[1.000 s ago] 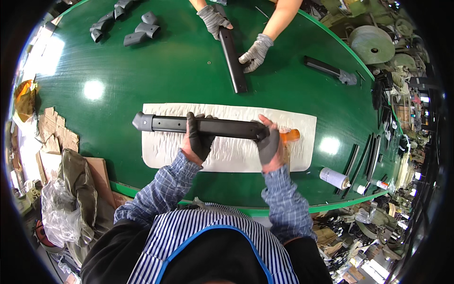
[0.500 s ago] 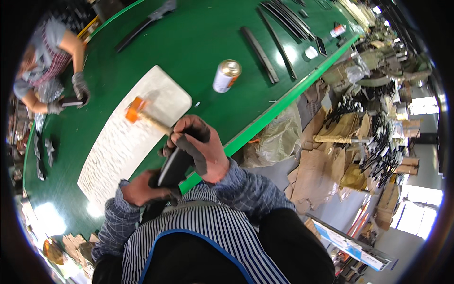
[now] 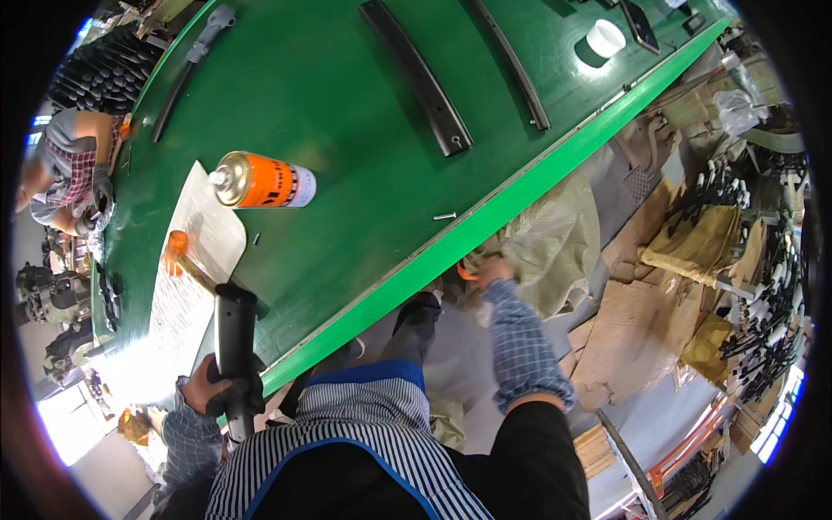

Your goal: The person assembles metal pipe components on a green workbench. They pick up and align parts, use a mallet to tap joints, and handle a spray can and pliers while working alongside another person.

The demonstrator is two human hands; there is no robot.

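Observation:
My left hand [image 3: 212,386] is wrapped round a black tube [image 3: 235,334], held up at the near edge of the green table. Behind the tube's top end, a mallet [image 3: 176,251] with an orange head and a pale handle rests on a white mat [image 3: 227,227]. My right hand [image 3: 495,271] reaches down past the table's edge, beside a translucent plastic sack [image 3: 555,247]. Its fingers are mostly hidden. An orange thing [image 3: 466,273] shows close to that hand; whether I touch it cannot be made out.
An orange-and-white spray can [image 3: 273,182], a small screw [image 3: 445,216] and dark curved bars [image 3: 416,78] are on the table [image 3: 338,234]. A white cup [image 3: 605,39] stands far right. A co-worker [image 3: 74,173] works at far left. Flattened cardboard [image 3: 637,347] covers floor at right.
My right hand has left the black piece and moved right and down beyond the table edge. The left hand keeps the tube, now more upright. The whole view has shifted.

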